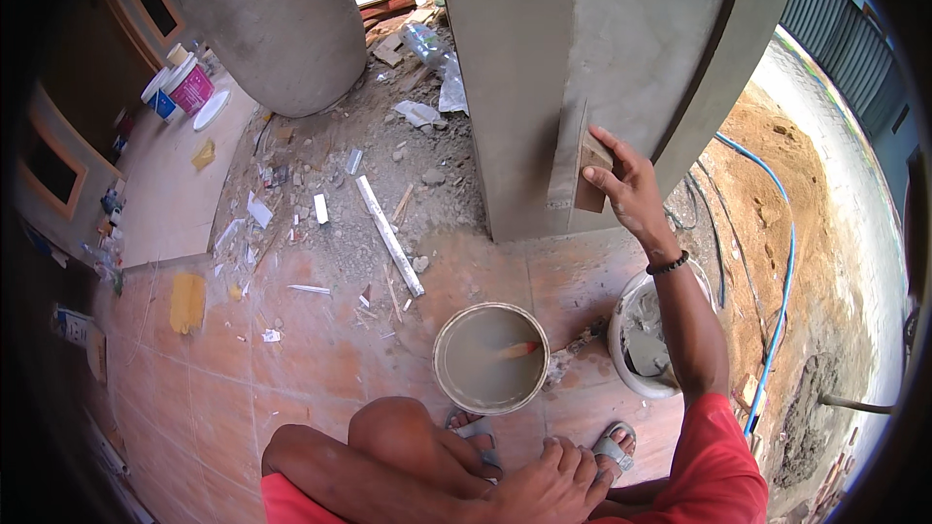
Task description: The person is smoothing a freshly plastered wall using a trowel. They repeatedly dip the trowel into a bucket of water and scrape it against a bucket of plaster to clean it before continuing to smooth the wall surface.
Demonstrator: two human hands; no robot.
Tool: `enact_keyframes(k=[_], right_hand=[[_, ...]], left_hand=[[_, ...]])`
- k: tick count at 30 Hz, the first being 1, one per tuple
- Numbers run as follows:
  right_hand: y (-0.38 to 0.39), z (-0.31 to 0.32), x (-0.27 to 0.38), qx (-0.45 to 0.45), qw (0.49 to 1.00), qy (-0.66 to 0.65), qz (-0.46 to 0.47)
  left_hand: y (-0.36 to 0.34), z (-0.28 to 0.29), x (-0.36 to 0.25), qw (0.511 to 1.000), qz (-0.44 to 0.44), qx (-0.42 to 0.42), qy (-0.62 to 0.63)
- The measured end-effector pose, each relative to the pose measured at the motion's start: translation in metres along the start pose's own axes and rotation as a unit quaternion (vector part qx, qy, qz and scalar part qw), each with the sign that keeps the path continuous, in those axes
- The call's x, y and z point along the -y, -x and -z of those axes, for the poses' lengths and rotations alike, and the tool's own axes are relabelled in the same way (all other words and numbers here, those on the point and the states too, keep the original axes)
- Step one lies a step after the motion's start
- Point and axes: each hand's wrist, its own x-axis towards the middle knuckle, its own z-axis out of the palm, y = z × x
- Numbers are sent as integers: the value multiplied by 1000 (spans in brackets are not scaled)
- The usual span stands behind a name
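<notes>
My right hand [626,180] is raised to the grey plastered pillar [519,87]. Its thumb and fingers grip the brown block of a plastering float [591,177], whose long grey face lies along the pillar's corner. A dark beaded bracelet circles that wrist. My left hand [549,480] rests low over my bent knees, fingers loosely bent, with nothing visible in it. Between my feet and the pillar stands a round bucket [445,338] of murky grey water, with an orange-handled tool partly sunk in it. A second bucket [670,390] with wet grey mortar sits under my right forearm.
Left of the pillar lie rubble, a white strip [390,235], plastic scraps and a clear bottle [423,42]. A large grey cylinder [272,19] stands behind them. Paint pails [186,87] are at far left. A blue hose [791,233] crosses sand on the right.
</notes>
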Motion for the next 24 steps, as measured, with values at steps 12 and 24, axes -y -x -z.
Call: enact_keyframes(k=[12,24], right_hand=[[-20,-112,-32,-153,872,371,280],[-90,-45,102,-205,774,442,405]], left_hand=[[6,-10,10,997,-36,2,-63],[3,-5,0,997,17,69,17]])
